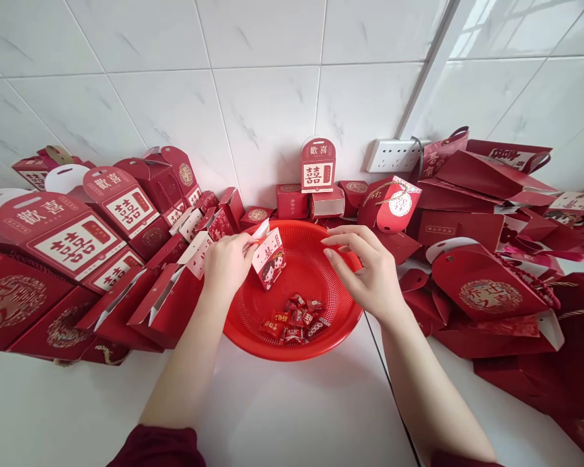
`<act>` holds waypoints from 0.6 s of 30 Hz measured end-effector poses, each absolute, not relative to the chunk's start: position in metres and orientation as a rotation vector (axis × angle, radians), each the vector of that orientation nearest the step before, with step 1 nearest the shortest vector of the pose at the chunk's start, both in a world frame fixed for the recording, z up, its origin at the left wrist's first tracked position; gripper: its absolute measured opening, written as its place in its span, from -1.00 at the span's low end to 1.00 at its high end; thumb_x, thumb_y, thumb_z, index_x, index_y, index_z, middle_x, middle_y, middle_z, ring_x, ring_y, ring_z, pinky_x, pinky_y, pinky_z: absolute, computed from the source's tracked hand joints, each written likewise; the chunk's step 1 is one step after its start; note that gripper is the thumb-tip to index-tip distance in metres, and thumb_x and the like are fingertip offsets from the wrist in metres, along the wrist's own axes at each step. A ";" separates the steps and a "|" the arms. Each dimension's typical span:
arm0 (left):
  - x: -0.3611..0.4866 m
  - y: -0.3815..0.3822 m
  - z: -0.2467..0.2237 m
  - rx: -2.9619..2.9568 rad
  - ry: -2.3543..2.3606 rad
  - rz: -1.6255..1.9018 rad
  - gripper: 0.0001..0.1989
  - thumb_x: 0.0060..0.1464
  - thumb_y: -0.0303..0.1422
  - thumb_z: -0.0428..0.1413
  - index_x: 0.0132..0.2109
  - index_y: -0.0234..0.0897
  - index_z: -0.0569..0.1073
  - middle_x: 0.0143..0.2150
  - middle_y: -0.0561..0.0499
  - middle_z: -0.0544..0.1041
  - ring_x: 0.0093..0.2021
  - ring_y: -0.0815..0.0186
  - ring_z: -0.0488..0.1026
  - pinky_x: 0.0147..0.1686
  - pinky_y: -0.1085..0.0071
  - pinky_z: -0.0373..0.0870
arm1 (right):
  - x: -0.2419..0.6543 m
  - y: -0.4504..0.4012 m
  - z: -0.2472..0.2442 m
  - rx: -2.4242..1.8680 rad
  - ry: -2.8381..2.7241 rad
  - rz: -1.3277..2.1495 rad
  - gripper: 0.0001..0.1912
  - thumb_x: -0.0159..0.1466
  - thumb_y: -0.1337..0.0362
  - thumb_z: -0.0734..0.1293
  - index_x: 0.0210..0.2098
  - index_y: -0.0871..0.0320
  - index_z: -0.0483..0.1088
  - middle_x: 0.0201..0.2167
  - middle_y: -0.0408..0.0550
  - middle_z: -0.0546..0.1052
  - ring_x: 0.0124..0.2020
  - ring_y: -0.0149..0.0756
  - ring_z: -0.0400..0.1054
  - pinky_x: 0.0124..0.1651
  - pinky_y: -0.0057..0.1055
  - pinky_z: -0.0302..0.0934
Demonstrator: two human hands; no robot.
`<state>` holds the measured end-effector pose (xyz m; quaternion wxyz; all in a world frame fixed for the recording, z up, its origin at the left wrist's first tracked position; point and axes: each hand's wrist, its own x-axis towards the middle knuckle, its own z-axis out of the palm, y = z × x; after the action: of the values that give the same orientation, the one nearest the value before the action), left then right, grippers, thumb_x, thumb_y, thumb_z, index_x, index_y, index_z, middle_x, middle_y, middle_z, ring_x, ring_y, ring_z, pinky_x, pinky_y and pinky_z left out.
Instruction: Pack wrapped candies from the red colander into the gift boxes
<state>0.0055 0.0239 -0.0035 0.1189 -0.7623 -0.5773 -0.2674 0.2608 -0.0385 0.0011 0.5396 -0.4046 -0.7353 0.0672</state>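
My left hand [228, 263] grips a small red-and-white gift box [269, 261] printed with a cartoon couple, holding it tilted over a round red plastic basket [340, 318]. Several wrapped red candies [294, 318] lie in a heap at the basket's near side. Hovering over the basket's right rim, my right hand [367, 269] has its fingers apart and holds nothing, a short gap from the box.
Red gift boxes and bags [58, 240] are piled on the white counter at the left, and more red paper bags [486, 292] lie at the right. Small red boxes [318, 165] line the tiled wall, next to a white power strip [394, 155].
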 end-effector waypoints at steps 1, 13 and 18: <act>0.005 0.023 -0.003 -2.198 -1.756 -0.716 -0.81 0.23 -0.28 0.10 -0.14 -0.18 0.60 -0.27 -0.04 0.65 -0.26 0.11 0.56 -0.30 0.29 0.32 | 0.261 -0.039 0.001 -0.960 -1.752 0.162 -0.84 0.37 0.36 0.30 -0.08 0.06 0.46 -0.04 0.00 0.47 0.02 -0.22 0.40 0.09 -0.20 0.34; 0.003 0.025 -0.002 -2.270 -1.947 -0.588 -0.66 0.27 -0.28 -0.02 -0.23 -0.24 0.65 -0.31 -0.15 0.64 -0.31 0.06 0.55 -0.31 0.28 0.33 | 0.260 -0.040 0.003 -0.925 -1.804 0.143 -0.85 0.38 0.37 0.28 -0.12 0.06 0.46 -0.09 -0.02 0.49 -0.02 -0.23 0.41 0.03 -0.25 0.36; 0.003 0.023 0.001 -2.246 -1.852 -0.726 -0.65 0.30 -0.30 -0.04 -0.10 -0.23 0.65 -0.28 -0.13 0.65 -0.26 0.11 0.57 -0.27 0.32 0.37 | 0.262 -0.041 0.004 -0.934 -1.820 0.148 -0.84 0.38 0.37 0.28 -0.10 0.06 0.46 -0.07 -0.01 0.49 -0.01 -0.24 0.41 0.02 -0.26 0.36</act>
<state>0.0029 0.0226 0.0006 0.0705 -0.7467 -0.6157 -0.2415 0.2617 -0.0409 0.0038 0.5187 -0.3893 -0.7587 0.0618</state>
